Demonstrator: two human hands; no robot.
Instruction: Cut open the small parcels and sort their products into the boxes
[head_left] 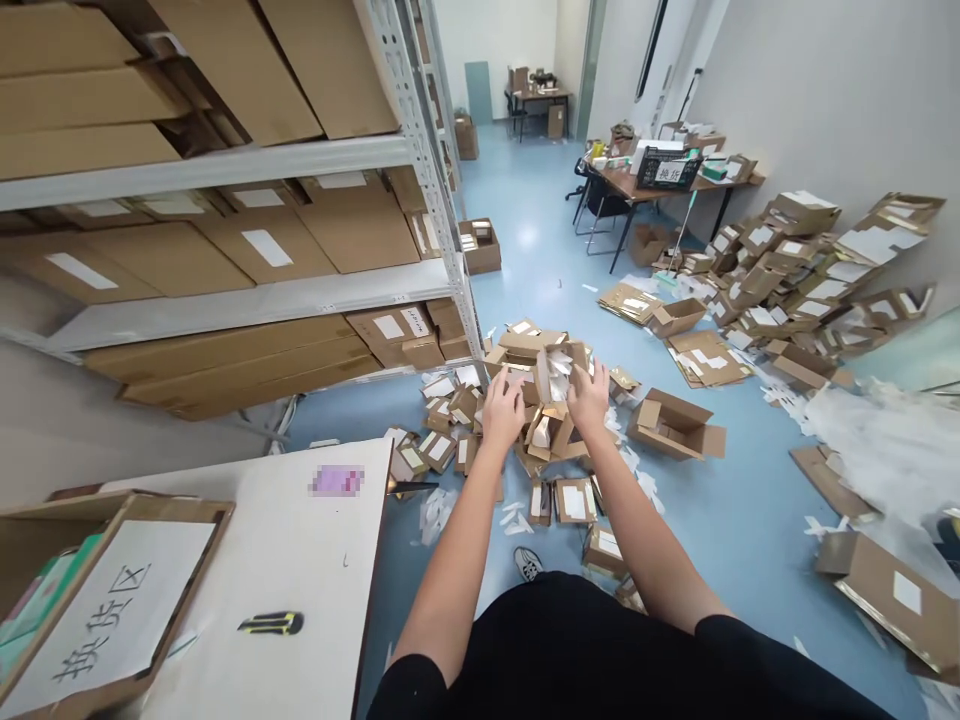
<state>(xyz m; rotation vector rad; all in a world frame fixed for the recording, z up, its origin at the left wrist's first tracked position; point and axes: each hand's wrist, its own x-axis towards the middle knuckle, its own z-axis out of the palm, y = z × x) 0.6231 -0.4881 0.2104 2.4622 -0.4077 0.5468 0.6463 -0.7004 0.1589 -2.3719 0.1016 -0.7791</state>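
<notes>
My left hand [504, 408] reaches out over a heap of cardboard boxes, its fingers apart and nothing visible in them. To its right, my right hand [589, 397] is held with fingers spread beside an open cardboard box [550, 385] with white paper [559, 374] inside. Whether the right fingertips touch that box, I cannot tell. Below and between the hands lies another opened carton [559, 435]. Several small labelled boxes [574, 500] are on the floor nearer my feet.
A white table [315, 560] at left bears a box cutter [271, 623] and a labelled box [112, 610]. Metal shelving [442, 275] with cartons rises behind it. Empty cartons [675, 425], paper scraps and a large box pile [795, 270] lie to the right.
</notes>
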